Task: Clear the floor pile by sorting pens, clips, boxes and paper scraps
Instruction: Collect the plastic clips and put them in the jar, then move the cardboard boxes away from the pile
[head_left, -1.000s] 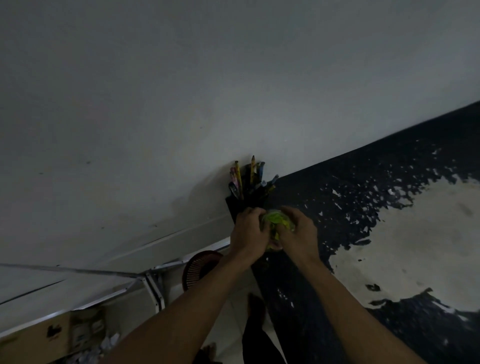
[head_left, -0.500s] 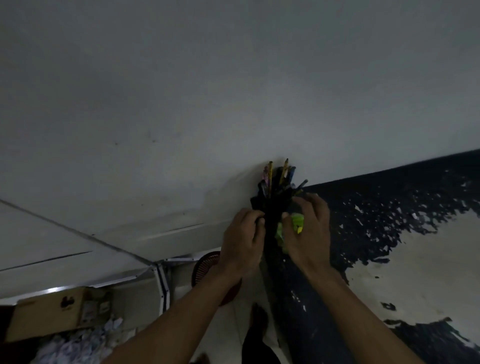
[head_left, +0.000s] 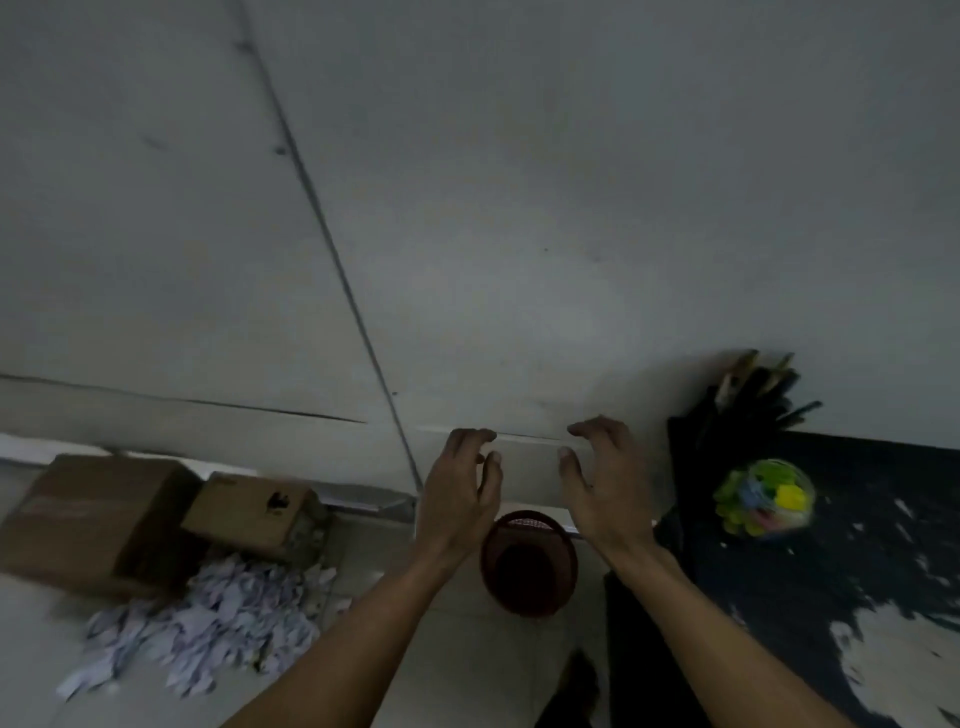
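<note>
While my left hand (head_left: 460, 499) and right hand (head_left: 605, 493) hang open and empty, the clip jar (head_left: 763, 497) sits right of them, paper scraps (head_left: 208, 629) lower left.

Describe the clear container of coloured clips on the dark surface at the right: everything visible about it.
The clear container of clips is rounded and see-through, apparently plastic, packed with green, yellow, blue and pinkish clips. It is motion-blurred. It sits on the dark worn tabletop, just in front of the black pen holder. Neither hand touches it.
</note>
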